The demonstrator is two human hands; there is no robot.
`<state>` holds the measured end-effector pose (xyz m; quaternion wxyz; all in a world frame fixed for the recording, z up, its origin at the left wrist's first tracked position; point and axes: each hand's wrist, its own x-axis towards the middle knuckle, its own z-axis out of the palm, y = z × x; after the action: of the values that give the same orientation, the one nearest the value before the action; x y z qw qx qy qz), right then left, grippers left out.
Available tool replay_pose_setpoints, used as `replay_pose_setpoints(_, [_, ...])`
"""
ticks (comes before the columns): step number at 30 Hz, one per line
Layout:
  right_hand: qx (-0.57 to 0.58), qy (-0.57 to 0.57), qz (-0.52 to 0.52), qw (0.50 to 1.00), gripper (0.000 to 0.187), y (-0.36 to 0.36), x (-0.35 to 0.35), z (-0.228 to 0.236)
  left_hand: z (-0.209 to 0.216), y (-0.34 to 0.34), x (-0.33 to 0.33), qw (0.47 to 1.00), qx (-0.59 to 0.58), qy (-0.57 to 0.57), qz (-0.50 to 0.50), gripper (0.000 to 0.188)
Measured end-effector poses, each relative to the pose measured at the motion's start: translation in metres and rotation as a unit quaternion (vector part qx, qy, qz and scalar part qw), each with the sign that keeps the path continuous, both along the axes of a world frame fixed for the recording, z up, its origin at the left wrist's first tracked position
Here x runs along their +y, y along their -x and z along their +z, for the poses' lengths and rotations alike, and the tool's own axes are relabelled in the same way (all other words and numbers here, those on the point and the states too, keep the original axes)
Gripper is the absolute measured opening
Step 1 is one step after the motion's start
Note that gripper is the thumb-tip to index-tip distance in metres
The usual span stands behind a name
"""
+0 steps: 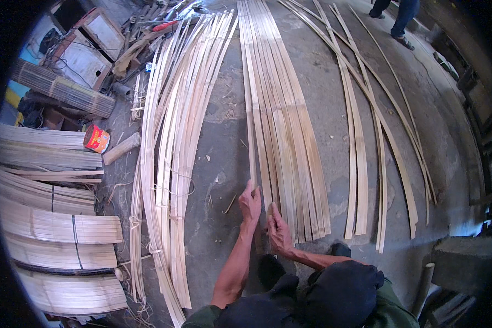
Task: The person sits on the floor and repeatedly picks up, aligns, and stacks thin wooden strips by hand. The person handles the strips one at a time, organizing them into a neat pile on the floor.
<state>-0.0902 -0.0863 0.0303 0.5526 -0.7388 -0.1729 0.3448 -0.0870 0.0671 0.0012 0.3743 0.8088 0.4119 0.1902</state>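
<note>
Long pale bamboo strips (284, 120) lie side by side on the floor in front of me, running away toward the top of the view. My left hand (250, 203) is closed on a single bamboo strip (251, 142) at the left edge of this row. Beside it and a little nearer, my right hand (279, 232) has its fingers pressed together at the near end of a neighbouring strip (265, 180). Its grip is partly hidden. My knees, in dark cloth, are just below both hands.
A loose heap of bamboo strips (185, 109) lies to the left, and scattered strips (358, 136) to the right. Tied bundles (65, 227) are stacked at far left, near a red tin (96, 139) and a short wooden billet (121, 149). Another person's legs (404, 22) show at top right.
</note>
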Motion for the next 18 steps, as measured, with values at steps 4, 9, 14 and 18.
replay_pose_setpoints(4, [-0.156,-0.01,0.038,0.987,0.062,-0.007,-0.003,-0.023,-0.007,0.002,0.001,0.998,-0.056,0.03,0.015,0.046])
replay_pose_setpoints(9, [-0.122,0.061,0.148,0.98,0.07,-0.022,-0.004,-0.009,-0.012,0.002,0.001,0.999,-0.049,0.0,0.014,0.045])
replay_pose_setpoints(14, [-0.203,0.064,0.221,0.952,0.076,-0.035,-0.006,-0.026,-0.008,-0.004,0.001,0.996,-0.059,0.072,-0.013,0.043])
replay_pose_setpoints(18, [-0.183,0.106,0.248,0.946,0.075,-0.041,-0.009,-0.027,-0.001,-0.006,-0.003,0.995,-0.041,0.091,-0.022,0.041])
